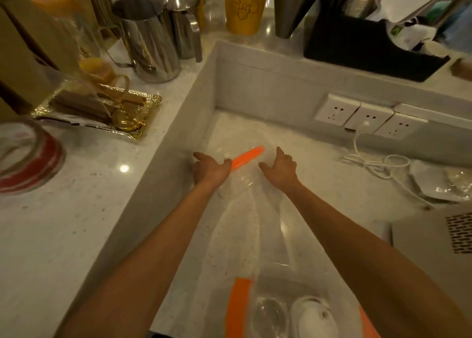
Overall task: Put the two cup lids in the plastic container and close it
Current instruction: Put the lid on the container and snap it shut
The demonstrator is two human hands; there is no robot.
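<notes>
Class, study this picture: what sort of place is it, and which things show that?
Probably a café or drinks counter: steel pitchers and a yellow paper cup stand on the pale stone counter.

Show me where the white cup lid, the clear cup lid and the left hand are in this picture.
white cup lid [312, 317]: head view, on its domed top.
clear cup lid [271, 316]: head view, on its transparent centre.
left hand [210, 167]: head view, on the back of the hand.

The clear container [258, 210] between my hands is so see-through and smeared that I cannot trace its walls. Below it, the two lids [291, 317] and orange strip [236, 309] are cut off by the bottom edge.
</notes>
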